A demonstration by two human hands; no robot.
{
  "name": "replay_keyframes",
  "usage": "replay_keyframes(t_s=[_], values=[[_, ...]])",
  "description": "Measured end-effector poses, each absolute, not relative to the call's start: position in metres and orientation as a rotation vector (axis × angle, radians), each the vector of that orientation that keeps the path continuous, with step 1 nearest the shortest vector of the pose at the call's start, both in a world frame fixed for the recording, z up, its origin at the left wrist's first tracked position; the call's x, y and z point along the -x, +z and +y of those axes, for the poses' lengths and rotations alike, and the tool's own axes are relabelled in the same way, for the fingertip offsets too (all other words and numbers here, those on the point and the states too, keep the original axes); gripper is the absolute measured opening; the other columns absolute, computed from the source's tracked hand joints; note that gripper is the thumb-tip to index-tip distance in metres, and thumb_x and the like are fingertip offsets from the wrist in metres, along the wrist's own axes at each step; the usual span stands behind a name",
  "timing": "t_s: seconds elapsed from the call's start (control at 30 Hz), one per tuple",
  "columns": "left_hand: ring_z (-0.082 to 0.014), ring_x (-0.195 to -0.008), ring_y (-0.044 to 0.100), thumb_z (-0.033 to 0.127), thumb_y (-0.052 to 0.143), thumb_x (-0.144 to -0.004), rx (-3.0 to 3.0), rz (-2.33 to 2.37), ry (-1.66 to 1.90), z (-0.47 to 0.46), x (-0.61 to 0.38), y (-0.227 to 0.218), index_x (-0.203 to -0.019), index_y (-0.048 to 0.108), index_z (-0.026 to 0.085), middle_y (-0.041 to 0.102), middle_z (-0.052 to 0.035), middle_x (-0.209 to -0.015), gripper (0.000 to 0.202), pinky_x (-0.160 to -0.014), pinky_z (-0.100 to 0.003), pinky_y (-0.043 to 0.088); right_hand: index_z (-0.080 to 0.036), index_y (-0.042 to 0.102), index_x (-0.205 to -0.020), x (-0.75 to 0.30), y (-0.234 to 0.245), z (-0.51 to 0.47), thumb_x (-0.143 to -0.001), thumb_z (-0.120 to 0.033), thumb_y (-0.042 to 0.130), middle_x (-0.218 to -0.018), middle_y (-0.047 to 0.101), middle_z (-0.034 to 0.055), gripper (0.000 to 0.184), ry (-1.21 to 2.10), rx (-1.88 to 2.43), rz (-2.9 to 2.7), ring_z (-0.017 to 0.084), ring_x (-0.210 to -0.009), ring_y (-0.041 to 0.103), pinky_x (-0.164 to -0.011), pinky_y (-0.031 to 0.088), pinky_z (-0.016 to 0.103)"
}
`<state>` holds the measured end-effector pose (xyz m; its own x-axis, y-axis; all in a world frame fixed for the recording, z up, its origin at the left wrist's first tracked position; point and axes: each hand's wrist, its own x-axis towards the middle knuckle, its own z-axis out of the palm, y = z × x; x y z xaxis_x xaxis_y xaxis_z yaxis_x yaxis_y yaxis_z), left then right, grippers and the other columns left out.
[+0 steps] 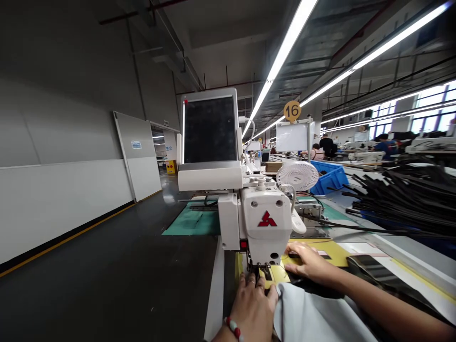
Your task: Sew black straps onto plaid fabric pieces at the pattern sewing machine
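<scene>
1. Pressing down on a yellow sewing template (313, 254), the right hand (309, 263) lies flat with its fingers spread, its grip released.
2. The left hand (252, 308), with a red-and-white beaded bracelet (233, 327) at its wrist, sits at the template's near edge, just below the presser foot (261, 271). Its fingers are partly hidden, so I cannot tell whether that grip is clenched.
3. The template lies on the tabletop (215, 294) under the head of an industrial sewing machine (265, 223). Its long axis runs sideways, from the needle area out to the right.
4. Grey cloth (313, 316) drapes from beneath the template toward the person.
5. Farther right, a pile of black strips (402, 199) lies near a blue plastic crate (329, 178) and a small white fan (297, 175) — both well beyond the hands.
</scene>
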<state>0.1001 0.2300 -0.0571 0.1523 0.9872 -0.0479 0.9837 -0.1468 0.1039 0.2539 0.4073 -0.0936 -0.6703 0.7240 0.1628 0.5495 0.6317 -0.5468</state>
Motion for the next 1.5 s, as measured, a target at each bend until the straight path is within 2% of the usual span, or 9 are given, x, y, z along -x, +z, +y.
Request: replay_keyframes(t_s=[0.23, 0.43, 0.53, 0.6, 0.73, 0.9, 1.1, 1.33, 1.5], values=[[-0.0292, -0.110, 0.053, 0.017, 0.055, -0.071, -2.333, 2.095, 0.100, 0.213, -0.076, -0.057, -0.115, 0.060, 0.022, 0.062, -0.0103, -0.114, 0.045, -0.102, -0.048, 0.034, -0.025, 0.064, -0.099, -0.324, -0.082, 0.367, -0.074, -0.039, 0.053, -0.111, 0.062, 0.0089, 0.030, 0.403, 1.175, -2.637, 0.030, -0.109, 0.051, -0.096, 0.033, 0.047], [-0.0339, -0.120, 0.045, 0.027, 0.050, -0.078, -2.188, 2.262, 0.065, 0.182, -0.053, -0.033, -0.110, 0.065, 0.020, 0.067, -0.0115, -0.106, 0.036, -0.106, -0.058, 0.016, -0.020, 0.065, -0.088, -0.296, -0.064, 0.336, -0.062, -0.029, 0.058, -0.095, 0.065, 0.0075, 0.028, 0.424, 1.146, -2.663, 0.029, -0.098, 0.053, -0.093, 0.034, 0.044], [-0.0300, -0.123, 0.043, 0.031, 0.042, -0.085, -2.138, 2.263, 0.159, 0.175, -0.056, -0.026, -0.114, 0.063, 0.018, 0.065, -0.0115, -0.111, 0.038, -0.109, -0.053, 0.014, -0.020, 0.064, -0.085, -0.284, -0.060, 0.322, -0.062, -0.030, 0.059, -0.092, 0.064, 0.0071, 0.025, 0.507, 1.124, -2.673, 0.029, -0.096, 0.051, -0.086, 0.039, 0.039], [-0.0259, -0.118, 0.048, 0.034, 0.043, -0.085, -2.130, 2.201, 0.178, 0.175, -0.057, -0.025, -0.122, 0.057, 0.019, 0.062, -0.0100, -0.116, 0.042, -0.108, -0.045, 0.023, -0.021, 0.065, -0.085, -0.284, -0.057, 0.317, -0.064, -0.035, 0.061, -0.092, 0.063, 0.0084, 0.026, 0.521, 1.091, -2.710, 0.031, -0.099, 0.049, -0.083, 0.040, 0.038], [-0.0234, -0.095, 0.062, 0.040, 0.043, -0.086, -2.100, 2.166, 0.093, 0.183, -0.044, -0.020, -0.109, 0.065, 0.016, 0.068, -0.0095, -0.099, 0.040, -0.083, -0.031, 0.045, -0.019, 0.064, -0.068, -0.296, -0.053, 0.319, -0.073, -0.053, 0.056, -0.082, 0.062, 0.0105, 0.035, 0.278, 0.964, -2.800, 0.031, -0.092, 0.050, -0.087, 0.035, 0.046], [-0.0255, -0.072, 0.063, 0.046, 0.045, -0.083, -2.067, 2.197, 0.032, 0.197, -0.026, -0.015, -0.075, 0.070, 0.016, 0.068, -0.0089, -0.070, 0.040, -0.063, -0.030, 0.044, -0.019, 0.061, -0.073, -0.300, -0.063, 0.329, -0.084, -0.055, 0.047, -0.081, 0.063, 0.0060, 0.040, 0.148, 0.692, -2.759, 0.026, -0.091, 0.052, -0.097, 0.025, 0.048], [-0.0245, -0.083, 0.064, 0.046, 0.048, -0.084, -2.006, 2.262, 0.238, 0.200, -0.052, -0.054, -0.090, 0.067, 0.023, 0.070, -0.0049, -0.085, 0.031, -0.070, -0.029, 0.044, -0.024, 0.053, -0.113, -0.277, -0.085, 0.330, -0.089, -0.053, 0.039, -0.110, 0.059, 0.0081, 0.040, 0.364, 0.590, -2.650, 0.025, -0.102, 0.050, -0.091, 0.032, 0.043], [-0.0236, -0.075, 0.063, 0.049, 0.044, -0.084, -1.821, 2.414, 0.675, 0.198, -0.038, -0.072, -0.071, 0.061, 0.021, 0.065, -0.0052, -0.070, 0.036, -0.074, -0.031, 0.044, -0.021, 0.057, -0.102, -0.259, -0.110, 0.360, -0.092, -0.048, 0.032, -0.104, 0.062, 0.0080, 0.038, 0.381, 0.822, -2.466, 0.024, -0.099, 0.052, -0.089, 0.035, 0.042], [-0.0318, -0.116, 0.047, 0.046, 0.043, -0.084, -1.356, 2.552, 1.235, 0.210, 0.047, -0.027, -0.101, 0.058, 0.015, 0.060, -0.0160, -0.111, 0.038, -0.098, -0.042, 0.035, -0.019, 0.048, -0.124, -0.261, -0.133, 0.424, -0.087, -0.035, 0.039, -0.136, 0.046, 0.0091, 0.041, 0.166, 1.267, -2.257, 0.028, -0.121, 0.041, -0.095, 0.032, 0.046]])
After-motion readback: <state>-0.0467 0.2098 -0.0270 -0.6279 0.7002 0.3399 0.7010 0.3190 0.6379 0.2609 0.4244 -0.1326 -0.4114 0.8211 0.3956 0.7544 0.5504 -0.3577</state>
